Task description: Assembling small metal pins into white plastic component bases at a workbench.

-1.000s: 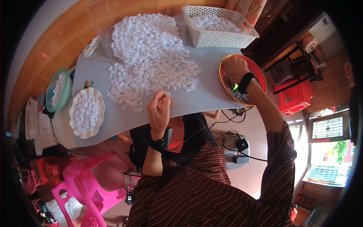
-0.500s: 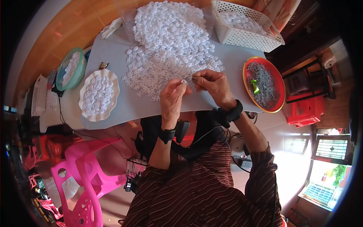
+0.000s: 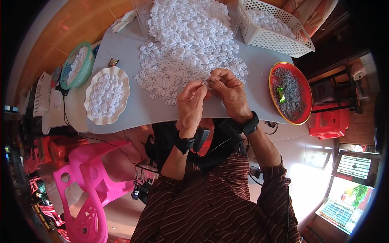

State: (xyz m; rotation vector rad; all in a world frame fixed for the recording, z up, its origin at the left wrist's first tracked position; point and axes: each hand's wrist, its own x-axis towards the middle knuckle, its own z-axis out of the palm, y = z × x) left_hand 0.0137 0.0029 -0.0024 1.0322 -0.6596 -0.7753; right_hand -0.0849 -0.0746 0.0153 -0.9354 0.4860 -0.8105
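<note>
Above the table's near edge, my left hand [image 3: 191, 103] and my right hand [image 3: 230, 95] meet fingertip to fingertip. A small white plastic piece [image 3: 205, 82], mostly covered by fingers, is pinched in the left hand. My right thumb and forefinger are pressed together against it; whatever they hold is too small to make out. Just beyond the hands spreads a large heap of white plastic pieces [image 3: 190, 36], flat and rounded with holes. To the left, a scalloped cream dish [image 3: 88, 99] bears more white pieces. On the right, a red tray [image 3: 306, 95] contains many small grey metal-looking bits.
A bright green object [image 3: 281, 94] lies on the grey bits. A white perforated basket [image 3: 275, 45] with white pieces stands at the back right, and a green basket [image 3: 86, 69] at the far left. Below the grey table [image 3: 139, 111] is a pink plastic chair [image 3: 99, 178].
My hands were slightly apart and have come together at the fingertips. The left hand moved right and up with the white piece. The whole view has shifted slightly.
</note>
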